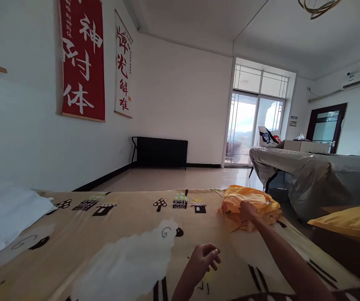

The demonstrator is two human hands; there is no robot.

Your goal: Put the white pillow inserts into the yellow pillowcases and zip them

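Note:
A rumpled orange-yellow cloth [264, 207] lies in a heap on the beige sheep-print blanket [105, 228], near its far right edge. My right hand [248, 211] reaches out over this heap, and its fingers are closed on the fabric. What kind of cloth item it is, the folds do not show. Closer to me, my left hand [203, 261] hovers over the blanket with loosely bent fingers, some of them apart. I see nothing held in it.
White bedding [7, 213] lies at the left. To the right are a yellow pillow-like item [352, 221] and a plastic-covered table [305, 167] with cardboard boxes [307, 146] on it. A black folded panel [161, 152] stands by the far wall, left of a glass door [242, 125].

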